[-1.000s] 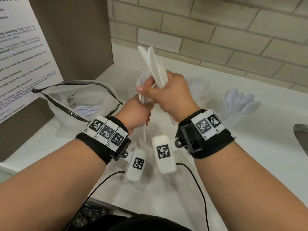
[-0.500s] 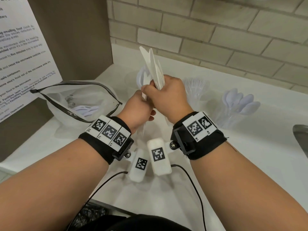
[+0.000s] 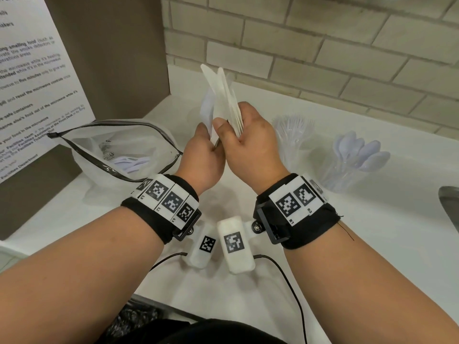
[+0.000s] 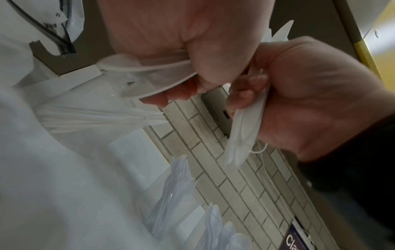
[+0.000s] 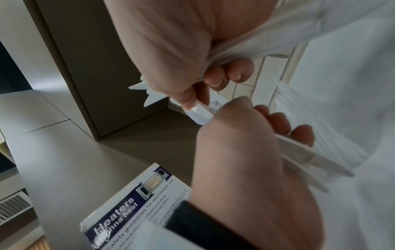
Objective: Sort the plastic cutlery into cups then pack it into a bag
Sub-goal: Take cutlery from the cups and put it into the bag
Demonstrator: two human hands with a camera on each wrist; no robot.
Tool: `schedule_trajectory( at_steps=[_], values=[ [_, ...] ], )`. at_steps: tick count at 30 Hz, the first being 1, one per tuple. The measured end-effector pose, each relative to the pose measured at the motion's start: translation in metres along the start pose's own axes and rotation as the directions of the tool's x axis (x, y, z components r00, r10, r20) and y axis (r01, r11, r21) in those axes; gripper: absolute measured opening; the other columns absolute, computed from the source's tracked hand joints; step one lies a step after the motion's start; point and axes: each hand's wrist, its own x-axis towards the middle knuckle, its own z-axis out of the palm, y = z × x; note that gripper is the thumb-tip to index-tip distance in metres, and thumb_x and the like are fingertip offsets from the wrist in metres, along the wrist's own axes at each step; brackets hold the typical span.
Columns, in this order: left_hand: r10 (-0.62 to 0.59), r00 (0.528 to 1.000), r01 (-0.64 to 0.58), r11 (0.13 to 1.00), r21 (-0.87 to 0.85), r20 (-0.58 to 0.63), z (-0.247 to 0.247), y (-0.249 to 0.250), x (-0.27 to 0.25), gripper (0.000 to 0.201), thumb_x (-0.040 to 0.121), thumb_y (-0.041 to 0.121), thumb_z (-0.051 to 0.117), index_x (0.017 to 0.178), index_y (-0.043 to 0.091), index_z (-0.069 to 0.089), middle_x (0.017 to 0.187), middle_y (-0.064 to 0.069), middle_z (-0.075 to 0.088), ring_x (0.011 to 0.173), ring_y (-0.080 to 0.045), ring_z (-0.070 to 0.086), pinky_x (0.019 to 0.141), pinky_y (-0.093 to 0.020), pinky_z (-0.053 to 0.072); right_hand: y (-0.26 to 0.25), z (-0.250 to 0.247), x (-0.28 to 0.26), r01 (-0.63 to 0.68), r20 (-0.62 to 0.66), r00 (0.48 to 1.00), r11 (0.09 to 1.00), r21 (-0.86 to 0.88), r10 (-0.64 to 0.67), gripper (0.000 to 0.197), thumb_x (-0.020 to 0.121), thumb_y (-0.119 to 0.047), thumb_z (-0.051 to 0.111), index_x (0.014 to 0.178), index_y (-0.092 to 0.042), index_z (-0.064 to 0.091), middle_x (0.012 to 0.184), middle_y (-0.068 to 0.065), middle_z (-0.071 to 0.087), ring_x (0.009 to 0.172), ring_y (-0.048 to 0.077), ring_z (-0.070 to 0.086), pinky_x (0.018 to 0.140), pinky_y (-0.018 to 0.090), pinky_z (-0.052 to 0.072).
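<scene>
1. Right hand (image 3: 250, 142) — fingers curled tight around a bundle of white plastic knives (image 3: 224, 95), blades up, above the counter (image 3: 372, 219).
2. Left hand (image 3: 201, 157) — gripping knife handles, touching the right.
3. Open zip bag (image 3: 82, 142) — nine o'clock.

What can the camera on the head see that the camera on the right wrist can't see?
Only the head view shows the open zip bag with cutlery inside, the cup of forks and the cup of spoons standing on the white counter.

Only the right wrist view shows the poster's microwave picture and a vent grille.

Both show the right hand gripping a bunch of white knives and the left hand holding a few more beside it.
</scene>
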Motion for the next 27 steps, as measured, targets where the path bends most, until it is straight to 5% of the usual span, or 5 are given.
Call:
schedule_trajectory(
  at_steps=[5,10,17,23,27],
  values=[
    [0.030,0.999,-0.031,0.996,0.087,0.018,0.003,-0.003,-0.005,0.034,0.092,0.010,0.055,0.124,0.003,0.049,0.104,-0.011,0.064,0.097,-0.028,0.063,0.085,-0.042,0.053,-0.002,0.000,0.003,0.048,-0.073,0.996,0.997,0.065,-0.043,0.021,0.084,-0.008,0.061,0.104,0.000,0.062,0.096,0.010,0.062,0.084,0.020,0.057,0.070,0.015,0.042],
    [-0.032,0.997,0.029,0.999,0.042,0.072,0.002,0.004,-0.008,0.019,0.094,0.020,0.047,0.110,0.009,0.045,0.073,-0.011,0.058,0.063,-0.025,0.057,0.050,-0.031,0.043,0.001,-0.004,0.007,0.102,-0.066,0.993,0.990,0.099,-0.095,0.031,0.081,0.000,0.061,0.112,-0.001,0.063,0.105,0.001,0.054,0.089,0.008,0.053,0.077,0.000,0.037],
    [-0.064,0.988,0.061,0.998,0.028,0.143,-0.001,0.005,-0.006,0.018,0.096,0.030,0.049,0.102,0.016,0.039,0.076,-0.016,0.059,0.064,-0.025,0.056,0.061,-0.038,0.049,0.006,-0.011,0.010,0.043,0.008,0.999,0.991,0.128,-0.045,0.037,0.085,-0.006,0.061,0.122,-0.005,0.058,0.123,-0.012,0.047,0.098,-0.014,0.050,0.086,-0.003,0.033],
    [-0.060,0.984,0.068,0.997,-0.039,0.169,0.000,-0.001,-0.001,0.009,0.094,0.022,0.047,0.091,0.013,0.049,0.060,-0.006,0.053,0.043,-0.012,0.051,0.041,-0.021,0.045,0.004,-0.015,0.010,0.016,0.058,0.998,0.998,0.053,-0.019,0.026,0.090,-0.016,0.057,0.112,-0.003,0.060,0.097,0.011,0.067,0.087,0.025,0.062,0.079,0.037,0.050],
    [-0.044,0.988,0.050,0.998,-0.043,0.149,0.003,-0.006,-0.001,0.015,0.093,0.020,0.047,0.089,0.007,0.052,0.058,-0.004,0.053,0.036,-0.003,0.049,0.041,-0.017,0.043,0.000,-0.016,0.011,0.014,0.052,0.999,0.999,0.050,-0.016,0.024,0.092,-0.018,0.054,0.110,-0.003,0.056,0.097,0.013,0.070,0.087,0.027,0.064,0.075,0.041,0.049]
  ],
)
